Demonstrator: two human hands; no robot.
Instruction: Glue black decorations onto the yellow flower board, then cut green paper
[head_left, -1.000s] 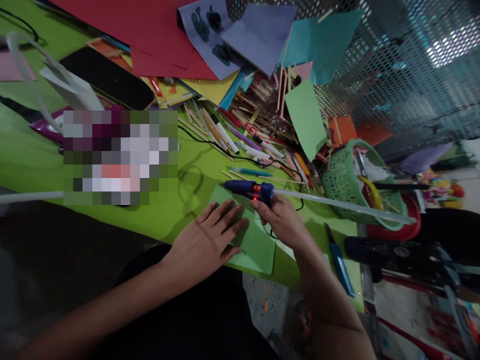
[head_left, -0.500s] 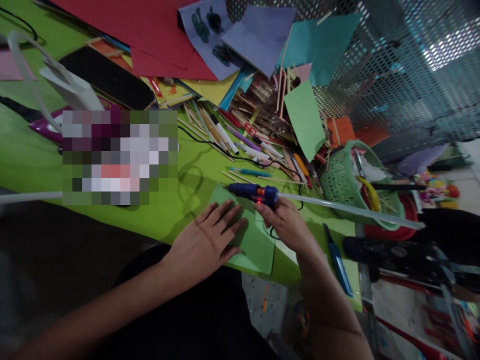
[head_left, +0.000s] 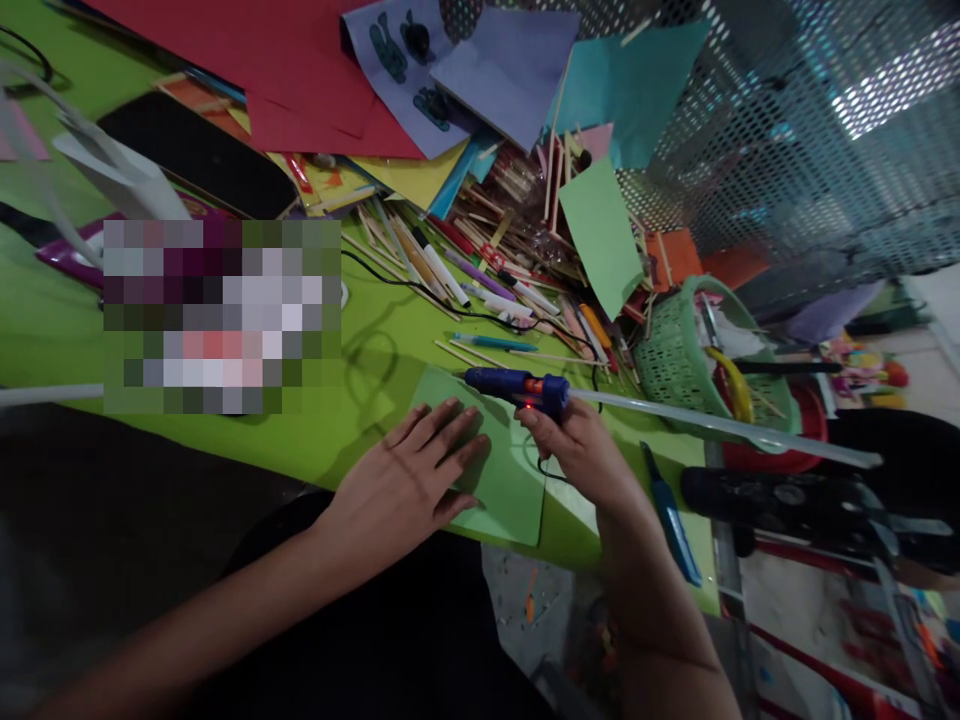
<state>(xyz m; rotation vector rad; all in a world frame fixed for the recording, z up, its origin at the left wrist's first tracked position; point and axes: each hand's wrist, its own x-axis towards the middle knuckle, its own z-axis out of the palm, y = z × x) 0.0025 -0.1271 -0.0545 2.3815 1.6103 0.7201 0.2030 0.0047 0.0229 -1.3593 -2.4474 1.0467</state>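
My left hand (head_left: 409, 470) lies flat, fingers stretched out, on a sheet of green paper (head_left: 514, 490) at the front of the table. A blue glue gun (head_left: 499, 384) is gripped in my right hand (head_left: 581, 450), its nozzle pointing left above the paper's far edge. A small red light glows on the gun, and a long clear glue stick (head_left: 697, 425) sticks out of its back to the right. Just beyond the nozzle lie a teal pen (head_left: 495, 342) and thin wooden sticks.
Markers and sticks (head_left: 480, 280) are heaped behind, with coloured paper (head_left: 300, 80) further back. A green basket (head_left: 675, 350) stands right, near a blue utility knife (head_left: 671, 515). On the left are a black phone (head_left: 199, 155) and a blurred-out patch. A black cord crosses the table.
My right hand has shifted the glue gun slightly to the right relative to the paper. The left hand stays on the sheet. The whole view has slid a little left.
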